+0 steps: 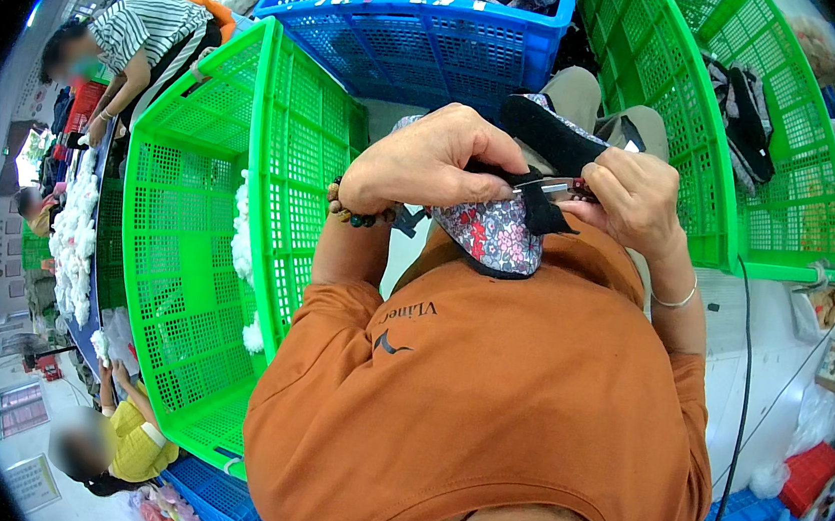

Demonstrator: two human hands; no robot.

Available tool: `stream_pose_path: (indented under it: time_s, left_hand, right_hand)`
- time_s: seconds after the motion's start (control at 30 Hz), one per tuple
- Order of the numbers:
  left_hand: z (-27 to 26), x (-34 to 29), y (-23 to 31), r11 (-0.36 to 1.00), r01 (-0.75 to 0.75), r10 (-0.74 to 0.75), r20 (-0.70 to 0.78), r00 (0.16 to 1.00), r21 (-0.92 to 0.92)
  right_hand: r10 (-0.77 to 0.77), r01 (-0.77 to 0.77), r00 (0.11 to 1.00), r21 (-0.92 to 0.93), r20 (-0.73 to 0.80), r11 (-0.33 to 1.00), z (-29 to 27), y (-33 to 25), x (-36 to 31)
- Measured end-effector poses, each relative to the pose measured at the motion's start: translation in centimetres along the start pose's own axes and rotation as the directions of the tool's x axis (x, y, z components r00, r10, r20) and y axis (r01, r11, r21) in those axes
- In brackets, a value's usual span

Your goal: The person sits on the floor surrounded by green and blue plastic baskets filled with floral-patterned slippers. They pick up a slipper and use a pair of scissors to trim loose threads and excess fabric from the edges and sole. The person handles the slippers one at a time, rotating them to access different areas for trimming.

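Note:
My left hand is closed on a floral fabric slipper with black edging, held against my stomach. My right hand is closed around a pair of small scissors, whose metal blades point left at a black strip on the slipper. My left fingertips pinch near the blade tips; whether the blades are apart I cannot make out. Just beyond, a second slipper with a black sole and floral edge lies on my lap.
A green crate stands at my left, with white stuffing along its edge. A blue crate of floral slippers is ahead. Green crates stand at right, one holding slippers. A black cable hangs there. Two people work at a table at left.

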State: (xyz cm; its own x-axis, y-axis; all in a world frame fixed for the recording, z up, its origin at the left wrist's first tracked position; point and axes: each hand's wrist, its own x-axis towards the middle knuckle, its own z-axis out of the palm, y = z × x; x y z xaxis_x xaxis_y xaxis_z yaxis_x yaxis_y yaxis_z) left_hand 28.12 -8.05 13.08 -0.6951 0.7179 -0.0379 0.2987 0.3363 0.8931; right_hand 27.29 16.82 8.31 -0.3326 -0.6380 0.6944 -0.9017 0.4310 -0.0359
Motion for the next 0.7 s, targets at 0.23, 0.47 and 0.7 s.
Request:
stream_pose_path:
  time_s: [0.23, 0.47, 0.7]
  left_hand:
    - [0.3, -0.3, -1.4, 0.989, 0.021, -0.035, -0.091, 0.995, -0.149]
    - [-0.1, -0.1, -2.0, 0.97, 0.091, -0.112, -0.085, 0.99, -0.226]
    - [-0.3, 0.3, -4.8, 0.922, 0.066, -0.131, -0.148, 0.98, -0.382]
  right_hand:
    - [-0.026, 0.025, 1.0, 0.218, 0.001, 0.976, -0.3, -0.4, -0.5]
    - [0.324, -0.397, 0.916, 0.649, 0.236, 0.649, 0.2, -0.1, -1.2]
    - [0.602, -0.599, 0.799, 0.085, -0.006, 0.796, 3.3, 0.9, -1.9]
